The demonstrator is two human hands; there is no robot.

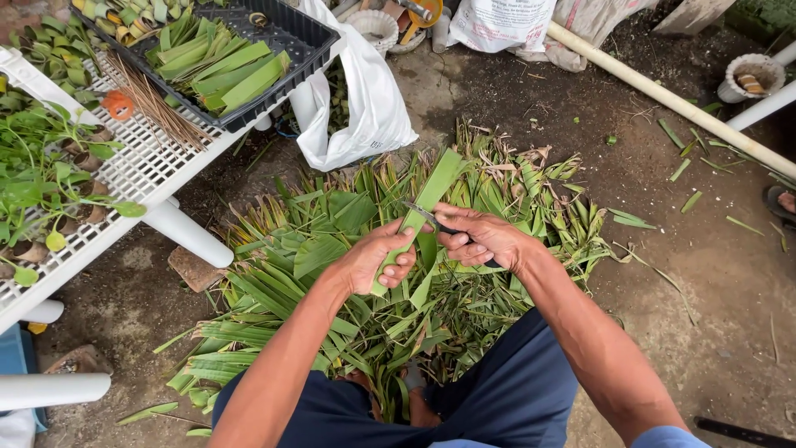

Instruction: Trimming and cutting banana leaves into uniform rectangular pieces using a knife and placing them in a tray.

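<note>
From the head camera, the left hand (375,259) is wrapped around a long green leaf strip (421,211), gripping its lower part so that the free end slants up toward one o'clock, clear of the body and open to the blade. The right hand (479,239) is closed on a knife (424,216), its dark handle hidden in the fist and its thin blade pointing toward ten o'clock, laid across the strip just above the left thumb; that crossing puts the edge where the leaf is held steady.

Both hands hang over a heap of cut leaves (332,274) on the bare ground, directly below them, apparently so trimmings drop onto it. At ten o'clock stands a white slatted bench (141,170) bearing a black tray (290,41) of neatly stacked leaf pieces. A white plastic bag (369,108) hangs at eleven o'clock.
</note>
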